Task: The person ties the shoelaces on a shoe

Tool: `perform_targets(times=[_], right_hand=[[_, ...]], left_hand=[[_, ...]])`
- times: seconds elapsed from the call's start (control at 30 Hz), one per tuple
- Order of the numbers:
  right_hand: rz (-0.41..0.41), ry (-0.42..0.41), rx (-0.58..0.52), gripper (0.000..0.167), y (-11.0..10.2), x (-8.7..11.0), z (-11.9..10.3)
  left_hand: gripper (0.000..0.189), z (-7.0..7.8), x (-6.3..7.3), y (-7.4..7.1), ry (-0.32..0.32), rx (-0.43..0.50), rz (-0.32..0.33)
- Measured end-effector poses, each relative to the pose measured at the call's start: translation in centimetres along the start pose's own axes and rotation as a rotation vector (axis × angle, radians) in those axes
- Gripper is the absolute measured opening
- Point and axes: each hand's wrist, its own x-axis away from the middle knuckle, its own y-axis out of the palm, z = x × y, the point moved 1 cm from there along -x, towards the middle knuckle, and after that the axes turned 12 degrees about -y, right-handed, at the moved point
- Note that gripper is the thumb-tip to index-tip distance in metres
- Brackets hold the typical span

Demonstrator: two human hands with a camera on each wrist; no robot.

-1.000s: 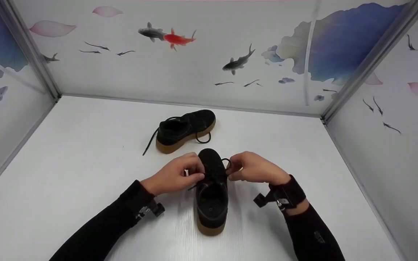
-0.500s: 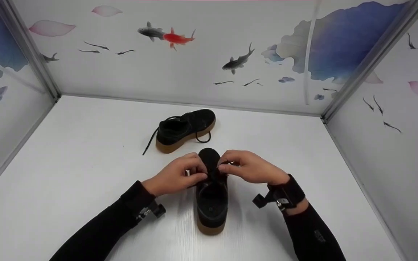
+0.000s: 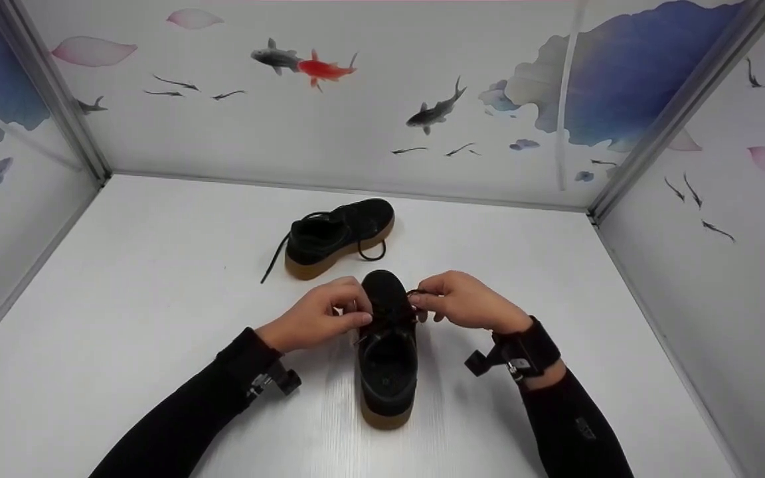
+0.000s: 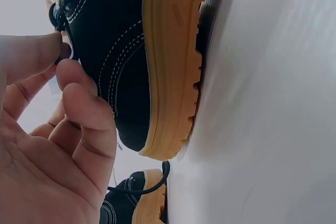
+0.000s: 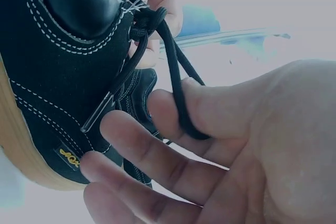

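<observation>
A black shoe [image 3: 388, 402] with white stitching and a tan sole stands on the white table, toe pointing away. My left hand [image 3: 321, 317] is at the left of its lacing, thumb and forefinger pinching the black shoelace [image 4: 60, 18]. On the opposite side, my right hand [image 3: 469, 302] pinches a loop of that lace [image 5: 176, 72] between thumb and forefinger, its other fingers extended. The loop runs from a knot [image 5: 149, 20] over the tongue. A loose lace end with a tip [image 5: 97, 113] hangs down the shoe's side.
Behind stands the matching shoe [image 3: 339, 239], angled to the right, its laces trailing on the white table [image 3: 157, 265]. Printed panels with fish and petals wall in the table at the back [image 3: 356, 133] and both sides.
Half a second ago my right hand was in over the shoe's lacing; now it has drawn back right, holding the loop. My left hand has shifted slightly left.
</observation>
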Motion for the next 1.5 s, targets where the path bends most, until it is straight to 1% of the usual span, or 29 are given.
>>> perform_targets(times=[0.13, 0.4, 0.5, 0.67, 0.73, 0.83, 0.9, 1.0, 1.13, 1.27, 1.37, 1.43, 1.5], right_hand=[[-0.030, 0.019, 0.012, 0.037, -0.1, -0.1, 0.1], [-0.059, 0.079, -0.003, 0.035, -0.2, 0.0, 0.4], [-0.067, 0.104, -0.017, 0.036, -0.2, 0.0, 0.6], [-0.085, 0.147, -0.036, 0.042, -0.3, 0.1, 0.9], [-0.093, 0.144, -0.043, 0.045, -0.2, 0.1, 1.2], [-0.094, 0.118, -0.077, 0.046, 0.4, -0.2, 2.0], [-0.091, 0.092, -0.123, 0.048, 1.1, -0.5, 2.8], [-0.056, 0.050, -0.249, 0.046, 2.3, -0.9, 4.2], [0.023, -0.031, -0.417, 0.042, 3.5, -0.9, 5.8], [0.133, -0.112, -0.492, 0.044, 4.7, -0.1, 6.7], [0.210, -0.148, -0.549, 0.044, 5.7, 0.5, 6.9], [0.238, -0.165, -0.583, 0.044, 6.2, 0.6, 6.9], [0.237, -0.169, -0.598, 0.043, 6.4, 0.6, 6.8]], left_hand=[[0.006, -0.3, -0.1, -0.3, -0.005, 0.015, -0.006], [0.005, -1.1, 0.0, -0.9, -0.024, 0.068, -0.058], [0.006, -1.3, 0.0, -1.2, -0.025, 0.055, -0.068], [0.006, -1.3, -0.1, -1.5, -0.020, 0.018, -0.083], [0.006, -1.2, -0.1, -1.4, -0.034, 0.022, -0.083], [0.006, -1.1, -0.1, -1.0, -0.073, 0.037, -0.090], [0.009, -0.9, -0.1, -0.7, -0.094, 0.048, -0.098], [0.013, -0.7, 0.0, -0.1, -0.113, 0.068, -0.110], [0.019, -0.6, 0.1, 0.3, -0.133, 0.088, -0.103], [0.024, -0.7, 0.1, 0.7, -0.136, 0.106, -0.096], [0.027, -0.9, 0.0, 1.0, -0.136, 0.118, -0.092], [0.028, -1.1, 0.0, 1.0, -0.132, 0.121, -0.087], [0.030, -1.4, 0.1, 1.0, -0.136, 0.126, -0.085]])
